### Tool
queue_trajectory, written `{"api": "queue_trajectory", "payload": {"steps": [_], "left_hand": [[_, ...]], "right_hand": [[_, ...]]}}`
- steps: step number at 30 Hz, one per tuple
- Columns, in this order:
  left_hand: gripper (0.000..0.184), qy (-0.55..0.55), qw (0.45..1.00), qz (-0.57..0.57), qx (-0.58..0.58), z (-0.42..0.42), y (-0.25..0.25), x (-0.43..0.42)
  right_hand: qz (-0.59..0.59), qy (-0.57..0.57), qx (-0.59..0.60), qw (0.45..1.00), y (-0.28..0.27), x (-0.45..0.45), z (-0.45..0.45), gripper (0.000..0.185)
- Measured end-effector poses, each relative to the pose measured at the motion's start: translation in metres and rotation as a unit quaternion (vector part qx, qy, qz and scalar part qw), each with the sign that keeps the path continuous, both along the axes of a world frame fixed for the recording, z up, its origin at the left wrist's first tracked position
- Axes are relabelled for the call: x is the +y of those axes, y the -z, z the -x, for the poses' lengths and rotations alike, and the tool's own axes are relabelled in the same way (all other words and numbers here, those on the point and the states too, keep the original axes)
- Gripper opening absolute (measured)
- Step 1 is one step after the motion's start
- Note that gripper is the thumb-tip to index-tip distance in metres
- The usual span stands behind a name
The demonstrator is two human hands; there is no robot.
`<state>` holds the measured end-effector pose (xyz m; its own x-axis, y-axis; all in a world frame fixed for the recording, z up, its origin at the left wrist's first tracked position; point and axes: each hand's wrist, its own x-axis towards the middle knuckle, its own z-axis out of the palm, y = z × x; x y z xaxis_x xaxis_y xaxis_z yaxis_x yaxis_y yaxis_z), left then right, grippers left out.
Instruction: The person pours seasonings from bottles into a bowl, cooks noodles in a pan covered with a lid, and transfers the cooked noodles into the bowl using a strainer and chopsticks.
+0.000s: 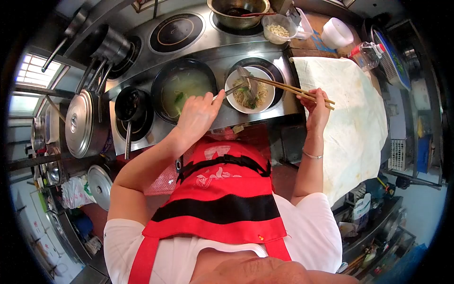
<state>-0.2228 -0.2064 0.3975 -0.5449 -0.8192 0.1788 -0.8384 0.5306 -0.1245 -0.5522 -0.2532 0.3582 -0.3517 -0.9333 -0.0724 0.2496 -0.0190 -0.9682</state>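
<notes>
Above a white bowl (250, 109) of noodles and greens, my left hand (201, 113) is closed around the handle of a metal ladle (247, 77). The ladle's head is tilted over the food. My right hand (316, 108) grips a pair of wooden chopsticks (288, 88), whose tips reach in at the ladle from the right. Just left of the bowl is a dark pan (157, 97) of pale broth with a few green leaves. The bowl rests on a round burner.
A small black saucepan (131, 105) and a lidded steel pot (79, 124) stand to the left. Behind are a metal basin (220, 16) and a plastic tub (280, 34) of chopped pale pieces. A pale cloth (350, 128) and a bottle (365, 56) are on the right.
</notes>
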Motion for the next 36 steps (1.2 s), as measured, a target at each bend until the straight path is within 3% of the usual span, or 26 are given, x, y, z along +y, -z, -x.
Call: {"api": "queue_trajectory", "payload": {"steps": [3,13,19,21,22,24,25,28,31,33,36], "left_hand": [[0.048,0.011,1.000,0.022,-0.019,0.001,-0.001,-0.004],[0.043,0.014,0.999,0.044,-0.018,-0.007,-0.011,-0.016],[0.041,-0.084,0.992,-0.059,0.068,-0.027,-0.007,-0.012],[0.038,-0.128,0.968,-0.109,0.188,-0.042,-0.001,-0.009],[0.038,-0.139,0.967,-0.107,0.187,-0.052,0.002,-0.007],[0.040,-0.189,0.897,-0.252,0.310,-0.077,0.007,-0.004],[0.040,-0.200,0.896,-0.247,0.310,-0.091,0.010,0.000],[0.039,-0.261,0.767,-0.301,0.503,-0.127,0.013,0.015],[0.039,-0.328,0.766,-0.282,0.475,-0.162,0.001,0.029],[0.038,-0.332,0.766,-0.244,0.493,-0.187,0.019,0.033],[0.032,-0.386,0.849,-0.111,0.344,-0.211,0.047,0.032]], "right_hand": [[-0.010,0.017,-0.019,1.000,0.005,0.004,0.010,0.026],[-0.017,0.018,0.117,0.993,0.011,0.007,0.025,0.026],[-0.034,-0.036,0.188,0.981,0.017,0.005,0.005,0.026],[-0.022,-0.034,0.181,0.983,0.021,0.003,0.002,0.025],[-0.010,-0.030,0.173,0.984,0.022,0.001,-0.002,0.024],[-0.002,-0.044,0.177,0.983,0.021,-0.002,-0.005,0.024],[0.003,-0.046,0.183,0.982,0.020,-0.003,-0.007,0.024],[0.012,-0.056,0.189,0.980,0.018,-0.009,-0.014,0.023],[0.028,-0.064,0.177,0.982,0.014,-0.013,-0.027,0.023],[0.047,-0.067,0.209,0.975,0.014,-0.015,-0.032,0.023],[0.051,-0.093,0.206,0.973,0.007,-0.014,-0.049,0.024]]}}
